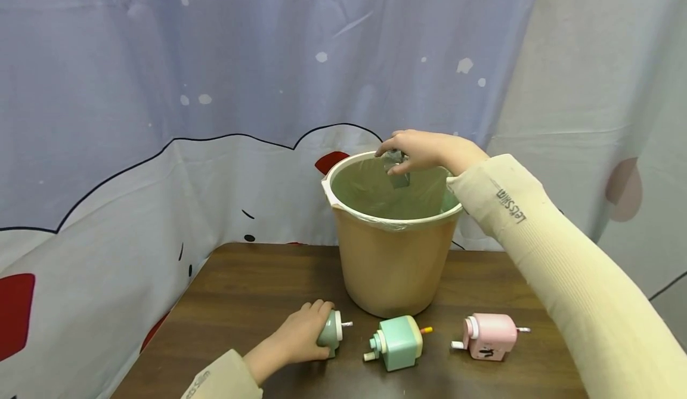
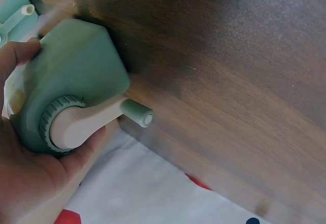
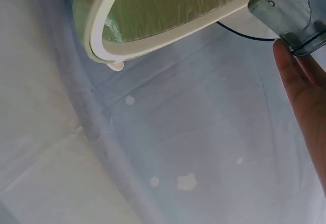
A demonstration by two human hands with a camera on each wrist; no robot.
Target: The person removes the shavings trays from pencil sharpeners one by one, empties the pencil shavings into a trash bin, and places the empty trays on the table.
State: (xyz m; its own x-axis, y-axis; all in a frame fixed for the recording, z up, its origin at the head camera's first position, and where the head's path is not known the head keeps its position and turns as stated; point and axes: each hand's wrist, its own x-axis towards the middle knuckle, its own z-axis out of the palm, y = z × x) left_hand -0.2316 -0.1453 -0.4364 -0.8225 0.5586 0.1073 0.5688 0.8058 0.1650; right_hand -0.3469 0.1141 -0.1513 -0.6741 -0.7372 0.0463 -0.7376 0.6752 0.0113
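My left hand [image 1: 303,334] grips a dark green hand-crank pencil sharpener [image 2: 84,63] on the table, its crank [image 2: 99,119] showing in the left wrist view. A pencil end pokes out of its right side in the head view. Over the mouth of a beige trash bin [image 1: 397,262], my right hand [image 1: 426,149] pinches a small translucent grey container [image 3: 290,15], perhaps a shavings drawer. The container hangs just inside the rim; its contents cannot be made out. A mint green sharpener [image 1: 398,344] stands to the right of my left hand.
A pink crank sharpener [image 1: 491,336] stands at the right, under my right forearm. The bin has a clear plastic liner [image 1: 376,193] folded over its rim. The brown wooden table [image 1: 268,274] ends at a printed curtain [image 1: 257,59] behind.
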